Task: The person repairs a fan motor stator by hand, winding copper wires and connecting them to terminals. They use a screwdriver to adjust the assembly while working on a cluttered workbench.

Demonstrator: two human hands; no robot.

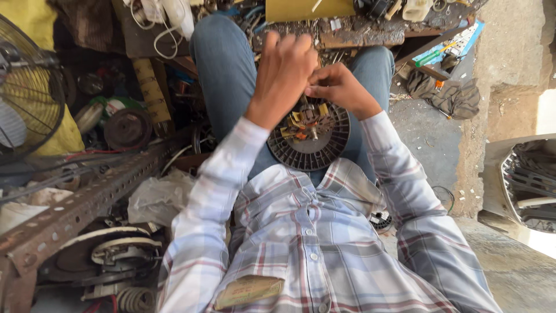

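Note:
A round dark motor part (310, 152) with ribbed rim and yellow and orange windings at its centre rests on my lap, between my jean-clad knees. My left hand (284, 75) hovers over its upper edge, fingers curled in a loose fist. My right hand (339, 88) is beside it, fingertips pinched together at the top of the windings, touching the left hand. Whatever small piece sits between the fingers is hidden.
A wire fan guard (26, 93) stands at the far left. A perforated rusty angle bar (87, 200) crosses the lower left above motor parts and coils (116, 261). A cluttered workbench (359, 29) lies ahead; a grey cloth (446, 95) and concrete ledge (509, 64) are right.

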